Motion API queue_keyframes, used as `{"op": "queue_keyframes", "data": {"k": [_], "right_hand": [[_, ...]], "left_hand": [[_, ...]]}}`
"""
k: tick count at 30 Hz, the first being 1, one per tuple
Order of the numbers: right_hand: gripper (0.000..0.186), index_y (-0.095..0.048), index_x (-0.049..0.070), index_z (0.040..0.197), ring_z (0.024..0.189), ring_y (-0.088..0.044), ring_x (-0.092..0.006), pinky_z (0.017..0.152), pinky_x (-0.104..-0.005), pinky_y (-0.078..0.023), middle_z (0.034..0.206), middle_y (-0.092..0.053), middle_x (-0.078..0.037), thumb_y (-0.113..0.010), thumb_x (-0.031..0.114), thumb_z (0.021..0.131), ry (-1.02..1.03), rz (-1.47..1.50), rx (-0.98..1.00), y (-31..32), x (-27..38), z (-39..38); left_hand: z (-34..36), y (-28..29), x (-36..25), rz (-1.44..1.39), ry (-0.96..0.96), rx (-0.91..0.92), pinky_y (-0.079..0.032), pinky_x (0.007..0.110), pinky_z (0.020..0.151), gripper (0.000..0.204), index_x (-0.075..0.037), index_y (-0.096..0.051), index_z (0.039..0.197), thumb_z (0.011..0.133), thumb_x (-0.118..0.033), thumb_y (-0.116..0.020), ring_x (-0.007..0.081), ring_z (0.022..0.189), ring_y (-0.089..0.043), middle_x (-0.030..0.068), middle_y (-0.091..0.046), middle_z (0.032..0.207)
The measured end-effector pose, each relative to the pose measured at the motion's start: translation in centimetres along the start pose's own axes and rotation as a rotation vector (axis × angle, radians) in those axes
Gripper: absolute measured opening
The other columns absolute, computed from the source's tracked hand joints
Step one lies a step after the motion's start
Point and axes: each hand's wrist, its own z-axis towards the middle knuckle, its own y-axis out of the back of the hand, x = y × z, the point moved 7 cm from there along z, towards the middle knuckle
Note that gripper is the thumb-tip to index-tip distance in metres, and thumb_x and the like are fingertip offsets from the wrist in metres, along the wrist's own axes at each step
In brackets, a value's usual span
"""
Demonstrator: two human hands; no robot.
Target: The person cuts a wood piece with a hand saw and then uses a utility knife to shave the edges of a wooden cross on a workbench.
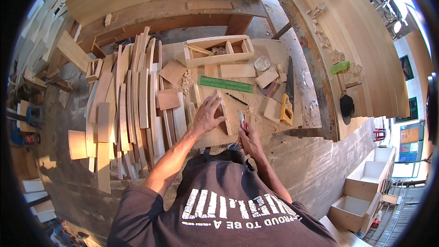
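Workshop floor point(297, 164) is bare grey concrete, sunlit in patches, with white-lined wooden boxes point(357, 187) standing at the lower right. Work takes place on a low wooden worktop point(270, 50) strewn with shavings and offcuts.

Left hand point(208, 113): positioned at a narrow wooden strip point(225, 118), which lies on the near part of the worktop, its length running away from the person. Fingers are spread and bent toward the far end of the strip; the thumb reaches to its side. Whether they grip it firmly or merely steady it cannot be told.

Right hand point(249, 139): fingers closed around a red-handled cutting tool point(243, 126), metal end directed away from the body. This tool stands just beside the strip, to its right.

Items on the worktop: a dark pencil point(237, 99) lies just beyond the strip, slightly right; a green ruler point(226, 84) lies behind the pencil. Farther back sits an open compartmented wooden tray point(219, 59), holding thin sticks and small pieces. At the right edge rests a handsaw point(290, 84), yellow handle toward the person. A round clear container point(262, 63) stands near the tray.

Left of the worktop: long timber strips point(130, 105), piled roughly parallel.
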Motion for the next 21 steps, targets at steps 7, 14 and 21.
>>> {"op": "queue_keyframes", "data": {"k": [7, 14, 21], "right_hand": [[0.034, -0.054, 0.005, 0.126, 0.084, -0.064, -0.0466, 0.074, -0.0507, -0.049, 0.095, -0.065, -0.027, -0.044, 0.03, 0.106, 0.144, -0.267, 0.011, -1.6, -0.2, 1.0], [0.036, -0.054, 0.004, 0.13, 0.103, -0.06, -0.0506, 0.083, -0.0514, -0.048, 0.107, -0.064, -0.031, -0.042, 0.028, 0.106, 0.165, -0.395, 0.014, -2.8, 2.3, 1.1], [0.035, -0.057, 0.004, 0.126, 0.1, -0.062, -0.0491, 0.08, -0.0512, -0.049, 0.104, -0.065, -0.031, -0.043, 0.028, 0.106, 0.2, -0.427, -0.023, -3.2, 2.1, 1.7]], "left_hand": [[0.8, -3.1, 0.9, 0.174, 0.021, 0.172, -0.024, 0.055, 0.119, 0.114, -0.01, -0.033, 0.155, 0.072, -0.085, -0.057, 0.0332, 0.15, -0.023, 0.0081, -0.024, 0.165], [0.7, -3.2, 1.3, 0.136, 0.042, 0.196, -0.024, 0.056, 0.119, 0.122, -0.013, -0.033, 0.156, 0.065, -0.093, -0.051, 0.0324, 0.151, -0.023, 0.0063, -0.024, 0.165], [0.7, -2.8, 1.2, 0.125, 0.02, 0.178, -0.023, 0.052, 0.121, 0.119, -0.013, -0.035, 0.155, 0.067, -0.092, -0.051, 0.0318, 0.15, -0.024, 0.0068, -0.025, 0.164]]}}
